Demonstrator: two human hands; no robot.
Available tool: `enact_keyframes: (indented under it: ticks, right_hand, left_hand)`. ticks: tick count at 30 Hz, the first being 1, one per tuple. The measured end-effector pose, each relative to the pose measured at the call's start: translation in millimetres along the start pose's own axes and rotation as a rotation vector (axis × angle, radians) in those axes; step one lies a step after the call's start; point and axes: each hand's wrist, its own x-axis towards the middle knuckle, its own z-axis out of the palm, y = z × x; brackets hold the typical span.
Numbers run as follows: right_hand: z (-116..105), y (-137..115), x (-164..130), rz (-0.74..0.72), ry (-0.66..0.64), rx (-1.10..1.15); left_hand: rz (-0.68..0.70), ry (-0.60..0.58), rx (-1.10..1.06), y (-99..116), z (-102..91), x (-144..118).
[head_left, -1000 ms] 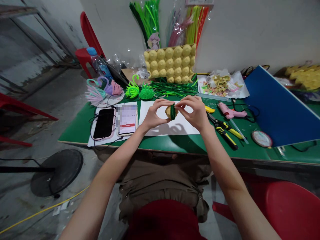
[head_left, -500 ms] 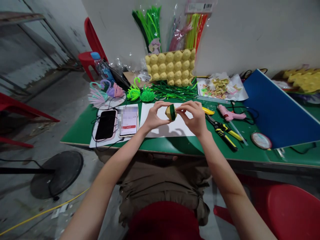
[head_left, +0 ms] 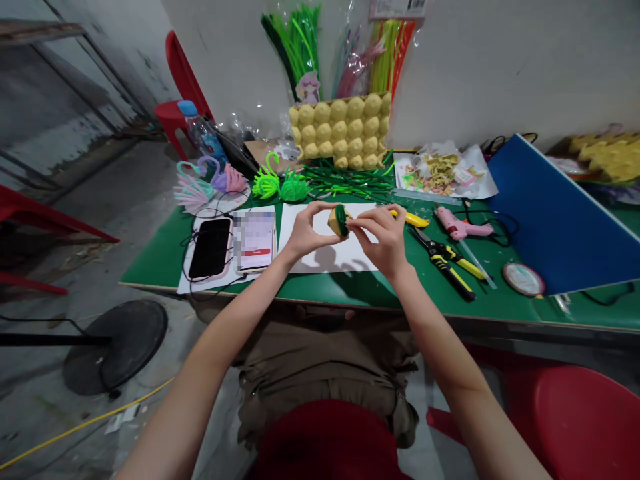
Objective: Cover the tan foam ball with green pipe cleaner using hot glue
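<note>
My left hand (head_left: 306,232) pinches a small yellow egg-carton cup (head_left: 333,223) above a white sheet of paper (head_left: 325,257) on the green table (head_left: 160,257). A dark green pipe cleaner band (head_left: 342,219) wraps the cup. My right hand (head_left: 381,235) holds the green band's end with thumb and fingers, touching the cup from the right. Both hands hover over the paper near the table's front.
Two phones (head_left: 210,247) lie left of the paper. Pliers (head_left: 445,262), a pink glue gun (head_left: 460,225) and a round tape (head_left: 523,278) lie to the right, beside a blue board (head_left: 555,220). A yellow egg tray (head_left: 340,131), green pipe cleaners (head_left: 345,180) and pipe-cleaner swans (head_left: 210,181) stand behind.
The cup has turned in my hands and my right hand has dropped slightly and shifted left along the green band. The view rocked a little.
</note>
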Motion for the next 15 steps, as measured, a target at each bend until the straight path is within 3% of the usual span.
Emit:
enact_keyframes:
  ticks: [5,10,15]
  right_hand:
    - [1.9,3.0,1.5,-0.052,-0.010,-0.031]
    - [2.3,1.5,-0.4,0.026,0.005,0.003]
    - [9.3,3.6,-6.3,-0.021,0.024,-0.005]
  left_hand:
    - [0.002,-0.004,0.016,0.3,-0.3,-0.9]
    - [-0.049,0.002,-0.015,0.5,-0.2,1.3]
    - [-0.078,0.024,-0.018,-4.1,-1.8,2.6]
